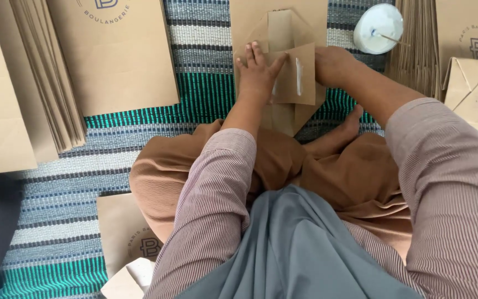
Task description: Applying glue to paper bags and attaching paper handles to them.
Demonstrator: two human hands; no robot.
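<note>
Pressing flat on a folded flap of a brown paper bag (283,66), the left hand (258,75) lies with its fingers (252,55) spread and straight, palm down, gripping nothing. The right hand (332,63) rests against the flap's other edge; its fingers are tucked behind the paper, so how far they are curled cannot be told. The bag lies on a striped mat (206,83) of green, grey and dark bands, just in front of the person's crossed legs and bare foot (351,123). A pale streak of glue (299,76) runs down the flap between the two hands.

One round white bowl (378,20) with a thin stick (393,39) resting in it stands beyond the right hand, near the bag. Two stacks of flat brown bags show: one fanned stack (45,77) at the far left and one upright stack (416,50) beside the bowl. One large flat bag (120,61) lies between the left stack and the hands. Two more bags (125,232) lie by the left knee, and one opened bag (477,83) sits at the right edge.
</note>
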